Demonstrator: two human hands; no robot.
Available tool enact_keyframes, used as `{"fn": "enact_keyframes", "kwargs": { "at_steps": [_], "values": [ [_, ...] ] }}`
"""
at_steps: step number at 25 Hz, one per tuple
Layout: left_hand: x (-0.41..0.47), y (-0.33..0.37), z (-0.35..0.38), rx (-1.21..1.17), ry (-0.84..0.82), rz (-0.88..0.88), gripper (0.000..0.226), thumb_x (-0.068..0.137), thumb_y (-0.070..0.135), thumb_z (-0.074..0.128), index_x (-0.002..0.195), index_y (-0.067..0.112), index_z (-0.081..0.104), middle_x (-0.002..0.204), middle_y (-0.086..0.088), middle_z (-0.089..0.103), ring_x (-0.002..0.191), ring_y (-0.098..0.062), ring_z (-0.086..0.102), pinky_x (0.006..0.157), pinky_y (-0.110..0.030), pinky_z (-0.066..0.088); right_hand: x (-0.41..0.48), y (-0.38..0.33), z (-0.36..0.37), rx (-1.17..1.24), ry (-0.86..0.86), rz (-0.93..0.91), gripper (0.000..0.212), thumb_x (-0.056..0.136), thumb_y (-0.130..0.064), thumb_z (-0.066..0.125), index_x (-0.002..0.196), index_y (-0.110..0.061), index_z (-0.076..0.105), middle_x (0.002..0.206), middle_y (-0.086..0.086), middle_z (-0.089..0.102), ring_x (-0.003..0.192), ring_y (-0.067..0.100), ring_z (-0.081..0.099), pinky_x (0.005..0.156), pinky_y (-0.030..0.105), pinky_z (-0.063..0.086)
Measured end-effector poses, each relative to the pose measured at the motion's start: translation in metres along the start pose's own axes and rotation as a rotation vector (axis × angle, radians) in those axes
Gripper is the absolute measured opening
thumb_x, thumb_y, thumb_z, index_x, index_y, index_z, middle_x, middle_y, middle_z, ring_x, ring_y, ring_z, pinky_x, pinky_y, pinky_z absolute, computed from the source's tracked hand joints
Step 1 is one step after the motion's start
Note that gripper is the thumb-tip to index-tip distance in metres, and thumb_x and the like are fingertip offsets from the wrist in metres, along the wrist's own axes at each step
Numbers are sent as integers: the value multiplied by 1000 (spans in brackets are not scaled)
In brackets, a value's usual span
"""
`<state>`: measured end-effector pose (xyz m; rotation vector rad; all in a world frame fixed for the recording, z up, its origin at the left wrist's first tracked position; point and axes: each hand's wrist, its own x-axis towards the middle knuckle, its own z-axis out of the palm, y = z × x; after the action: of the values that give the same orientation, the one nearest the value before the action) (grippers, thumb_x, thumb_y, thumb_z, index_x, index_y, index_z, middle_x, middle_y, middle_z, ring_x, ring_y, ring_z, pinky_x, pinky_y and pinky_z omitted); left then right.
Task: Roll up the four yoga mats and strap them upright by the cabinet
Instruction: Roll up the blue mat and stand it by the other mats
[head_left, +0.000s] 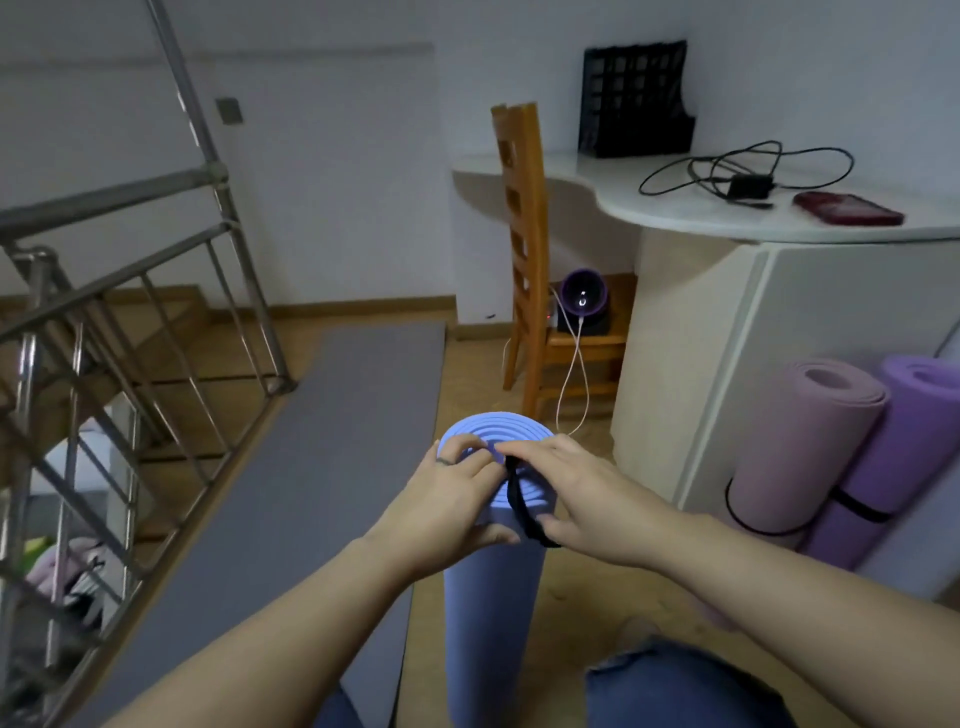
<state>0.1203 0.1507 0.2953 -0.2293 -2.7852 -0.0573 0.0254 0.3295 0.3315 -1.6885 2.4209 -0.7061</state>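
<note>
A rolled blue mat (493, 613) stands upright between my knees. A black strap (519, 499) is stretched across its top end. My left hand (447, 504) grips the top rim of the roll with the thumb on its side. My right hand (576, 493) pinches the strap over the roll's top. A pink rolled mat (800, 447) and a purple rolled mat (904, 457) lean upright against the white cabinet (691, 364), each with a black strap round it. A grey mat (311, 467) lies flat on the floor to the left.
A metal stair railing (130, 338) runs along the left, with stairs below. A wooden chair (530, 270) stands ahead by the cabinet, with a white cable hanging from it. The countertop (675, 208) carries a black file rack, a black cable and a red phone.
</note>
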Motion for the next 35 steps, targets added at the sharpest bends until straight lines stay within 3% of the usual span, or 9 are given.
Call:
{"fn": "enact_keyframes", "kwargs": {
  "at_steps": [6, 12, 15, 20, 23, 25, 28, 31, 35],
  "values": [
    [-30, -3, 37, -14, -158, -94, 70, 77, 59, 61, 130, 15, 50, 132, 2, 51, 131, -19, 35, 112, -44, 27, 20, -2, 40, -308, -173, -64, 90, 78, -34, 66, 147, -38, 7, 121, 1, 53, 108, 23, 54, 82, 35, 48],
    [-37, -14, 38, -334, 61, -184, 57, 70, 45, 72, 113, 18, 47, 115, 0, 52, 112, -13, 42, 108, -51, 33, 31, 7, 66, -310, -65, -6, 100, 80, -34, 65, 152, -24, -4, 127, 5, 51, 111, 25, 51, 91, 32, 41],
    [-51, -14, 50, -49, 272, 12, 43, 77, 46, 58, 109, 21, 48, 112, -3, 43, 110, -21, 45, 107, -64, 26, 40, 7, 74, -309, -24, 5, 102, 80, -35, 63, 151, -23, -10, 120, 6, 55, 104, 27, 55, 86, 37, 46],
    [-39, -29, 38, 155, 342, 385, 10, 89, 15, 54, 90, 16, 63, 104, -6, 52, 105, -24, 51, 113, -57, 25, 40, 11, 76, -250, -17, -24, 102, 78, -35, 64, 152, -25, -5, 119, 3, 57, 106, 24, 56, 89, 37, 46],
    [-45, -34, 23, 127, 112, 726, 10, 78, 21, 60, 74, 12, 63, 77, -5, 58, 78, -24, 55, 100, -42, 41, 38, 16, 75, -284, 2, -57, 103, 80, -46, 65, 151, -28, -8, 115, 4, 57, 105, 25, 54, 89, 36, 43],
    [-54, -37, 23, 140, -94, 760, 19, 80, 28, 56, 70, 13, 63, 65, -3, 57, 58, -23, 53, 77, -31, 45, 38, 16, 78, -302, -3, -109, 102, 80, -47, 65, 151, -28, -6, 113, 3, 57, 103, 23, 54, 89, 35, 43],
    [-61, -51, 9, 183, -227, 171, 44, 91, 41, 27, 77, 17, 62, 70, -3, 61, 60, -26, 59, 59, -30, 45, 39, 14, 74, -294, -28, -148, 96, 81, -47, 64, 150, -31, 0, 121, -1, 56, 109, 22, 54, 93, 34, 43],
    [-57, -72, -7, -160, -330, -515, 46, 100, 39, 25, 84, 10, 57, 84, -9, 63, 79, -30, 59, 68, -34, 45, 38, 4, 73, -349, -55, -260, 86, 83, -44, 62, 149, -29, 10, 126, -2, 55, 112, 18, 52, 94, 30, 40],
    [-31, -71, -6, -907, -318, -793, 40, 89, 49, 58, 102, 13, 68, 87, 0, 67, 75, -11, 64, 60, -24, 51, 30, -9, 81, -478, -3, -369, 83, 74, -42, 72, 144, -23, 32, 117, -1, 60, 104, 16, 55, 84, 29, 47]
  ]
}}
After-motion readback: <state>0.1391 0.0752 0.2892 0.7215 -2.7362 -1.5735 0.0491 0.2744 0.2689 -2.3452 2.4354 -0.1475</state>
